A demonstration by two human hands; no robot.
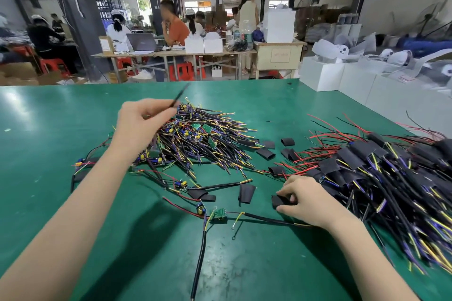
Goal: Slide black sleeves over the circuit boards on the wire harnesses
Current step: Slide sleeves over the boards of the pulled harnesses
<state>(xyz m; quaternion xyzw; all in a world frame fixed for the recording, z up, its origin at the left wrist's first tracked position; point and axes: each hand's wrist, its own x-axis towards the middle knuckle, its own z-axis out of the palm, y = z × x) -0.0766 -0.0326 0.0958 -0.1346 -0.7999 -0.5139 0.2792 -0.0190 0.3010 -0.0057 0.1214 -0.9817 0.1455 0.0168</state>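
Note:
A heap of bare wire harnesses with small green circuit boards lies in the middle of the green table. My left hand is raised over its left side and pinches a thin black cable that sticks up and away. My right hand rests on the table and grips a flat black sleeve. One harness with a bare green board lies between my arms. Loose black sleeves are scattered nearby. A pile of sleeved harnesses fills the right side.
White boxes stand along the table's far right edge. Beyond the table, several people sit or stand at other workbenches with red stools. A long black cable runs toward the near table edge.

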